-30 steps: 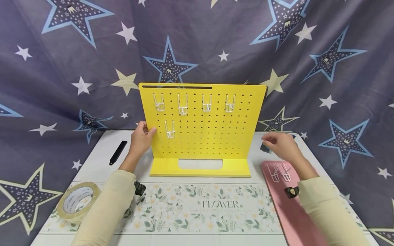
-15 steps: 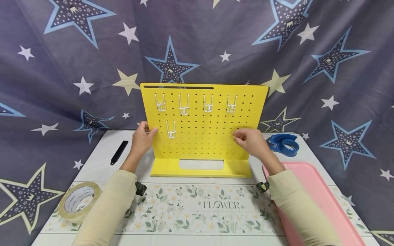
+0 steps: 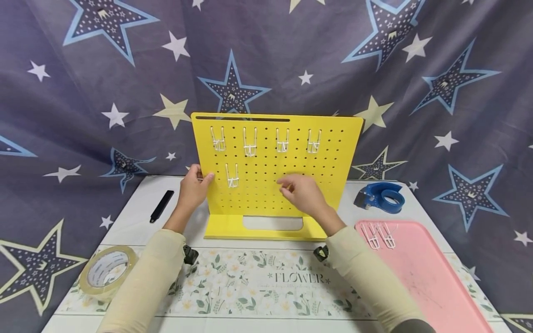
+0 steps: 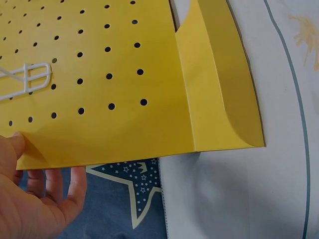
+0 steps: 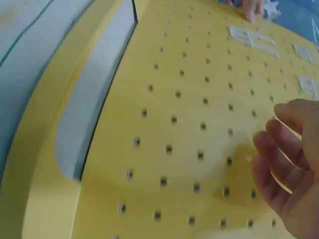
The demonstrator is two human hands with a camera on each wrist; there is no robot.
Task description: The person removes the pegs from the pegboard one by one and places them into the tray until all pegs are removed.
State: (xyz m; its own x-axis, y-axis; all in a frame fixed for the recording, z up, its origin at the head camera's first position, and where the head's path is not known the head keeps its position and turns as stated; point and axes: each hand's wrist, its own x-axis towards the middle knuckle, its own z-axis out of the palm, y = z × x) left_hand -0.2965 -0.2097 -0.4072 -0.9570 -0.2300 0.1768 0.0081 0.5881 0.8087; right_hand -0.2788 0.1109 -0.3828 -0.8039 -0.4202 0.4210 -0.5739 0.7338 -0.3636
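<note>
A yellow pegboard (image 3: pixel 266 194) stands upright on its base. White wire hooks hang on it: several along the top row, such as this hook (image 3: pixel 282 140), and a lower hook (image 3: pixel 232 175) at left. My left hand (image 3: pixel 194 187) grips the board's left edge, thumb on the front face and fingers behind; the left wrist view shows this hand (image 4: pixel 45 199) too. In front of the board's middle is my right hand (image 3: pixel 306 192), fingers loosely curled. In the right wrist view this hand (image 5: pixel 294 164) shows nothing between thumb and fingers.
On the right lies a pink tray (image 3: pixel 420 273) with white hooks (image 3: pixel 379 236) at its far end. Behind it sits a blue tape dispenser (image 3: pixel 381 197). At left are a slim black object (image 3: pixel 161 206) and a tape roll (image 3: pixel 107 273). A star-patterned curtain (image 3: pixel 266 55) hangs behind.
My right hand has moved left, from beside the tape dispenser to the front of the pegboard's middle, uncovering the dispenser. The left hand keeps its grip on the board's edge.
</note>
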